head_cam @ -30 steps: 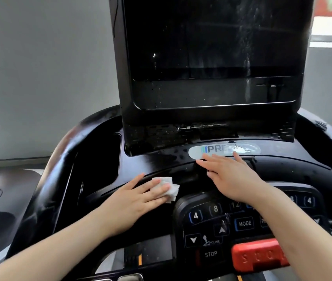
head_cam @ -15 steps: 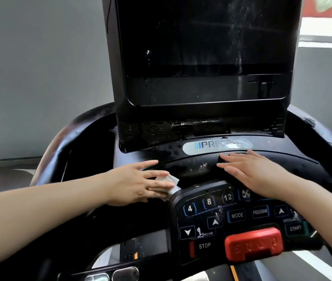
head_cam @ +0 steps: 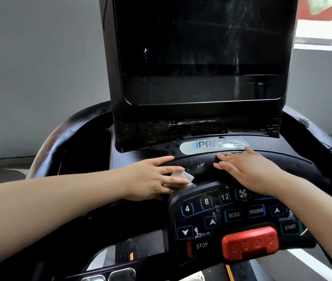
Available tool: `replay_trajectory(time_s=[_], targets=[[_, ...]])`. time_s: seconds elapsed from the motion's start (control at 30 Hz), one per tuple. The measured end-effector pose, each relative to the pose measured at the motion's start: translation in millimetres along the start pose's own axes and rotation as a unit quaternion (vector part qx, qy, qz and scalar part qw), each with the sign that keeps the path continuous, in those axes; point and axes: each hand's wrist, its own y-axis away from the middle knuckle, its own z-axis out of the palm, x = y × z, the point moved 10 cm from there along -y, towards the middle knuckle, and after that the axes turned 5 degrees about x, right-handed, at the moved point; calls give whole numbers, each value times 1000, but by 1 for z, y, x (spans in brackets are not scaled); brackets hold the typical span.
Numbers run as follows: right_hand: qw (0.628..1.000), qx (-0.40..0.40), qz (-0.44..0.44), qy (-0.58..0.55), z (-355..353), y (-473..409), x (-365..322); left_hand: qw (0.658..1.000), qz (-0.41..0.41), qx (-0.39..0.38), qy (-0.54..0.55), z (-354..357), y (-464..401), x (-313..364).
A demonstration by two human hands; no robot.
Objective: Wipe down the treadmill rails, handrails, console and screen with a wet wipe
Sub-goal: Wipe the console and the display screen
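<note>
1. Left hand (head_cam: 157, 177) lies flat on the black console (head_cam: 92, 159), fingers stretched out toward the right, palm down.
2. White wipe (head_cam: 183, 176) sits crumpled under those fingers, pressed against the console surface; only a small bunched edge shows past the fingertips.
3. The wipe lies just above the upper left rim of the button panel (head_cam: 222, 216), touching or nearly touching it; cannot tell which.
4. Right hand (head_cam: 248, 169) rests open on the console ridge, fingers straight and spread, pointing left, holding nothing.
5. Right fingertips sit just below the silver logo plate (head_cam: 211, 146); the two hands are near each other but apart.
6. Wet specks and a smear show on the console between the hands.
7. Dark screen (head_cam: 199, 35) stands upright above the console, with pale streaks running down its right half.
8. Button panel carries keys marked 4, 8, 12, MODE, PROGRAM, START and STOP; a red stop bar (head_cam: 250, 243) sits at its lower edge.
9. Curved left handrail (head_cam: 45, 147) wraps round the console side; grey wall (head_cam: 39, 67) behind.
</note>
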Motion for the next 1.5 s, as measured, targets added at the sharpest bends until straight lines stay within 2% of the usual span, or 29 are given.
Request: replay_trajectory(time_s=[0.13, 0.2, 0.3, 0.37, 0.53, 0.63, 0.7, 0.8, 0.87, 0.9, 1.0, 1.1, 1.2, 1.33, 1.4, 1.5], targets=[[1000, -4, -2, 0, 1, -1, 1, 999, 23, -30, 17, 5, -25, 14], [1000, -9, -6, -1, 3, -1, 1, 999, -13, 14, 48, -1, -4, -5], [1000, -7, -4, -5, 3, -1, 2, 994, -78, -17, 72, 13, 42, -29], [1000, -5, -5, -1, 4, -1, 3, 991, -107, -8, 80, 13, 51, -34], [1000, 4, -15, 4, 5, -4, 3, 987, -120, 19, 110, -4, -25, -32], [999, 7, -34, -4, -2, -4, -1, 981, -129, -27, 146, 2, -65, -33], [998, 31, -58, -17, -11, -3, -2, 978, -132, -31, 156, 2, -68, -37], [984, 122, -126, -12, -35, 2, -9, 973, -129, -11, 189, -5, -51, -41], [951, 190, -242, 22, -50, 8, -31, 976, -129, 42, 168, -22, -42, -42], [931, 197, -305, 40, -50, 11, -42, 976, -135, 55, 163, -26, -35, -43], [877, 143, -439, 135, -30, 8, -62, 962, -189, 84, 176, -29, -10, -44], [828, 93, -503, 228, -4, -6, -65, 946, -258, 74, 178, -30, 14, -41], [793, 66, -552, 250, 8, -19, -74, 934, -307, 58, 173, -32, 25, -37], [716, 47, -644, 264, 23, -19, -110, 906, -394, 40, 153, -31, 29, -35], [671, 63, -685, 277, 25, -12, -108, 894, -421, 35, 151, -31, 31, -30], [618, 91, -710, 324, 16, -4, -60, 881, -448, 23, 151, -32, 31, -20]])
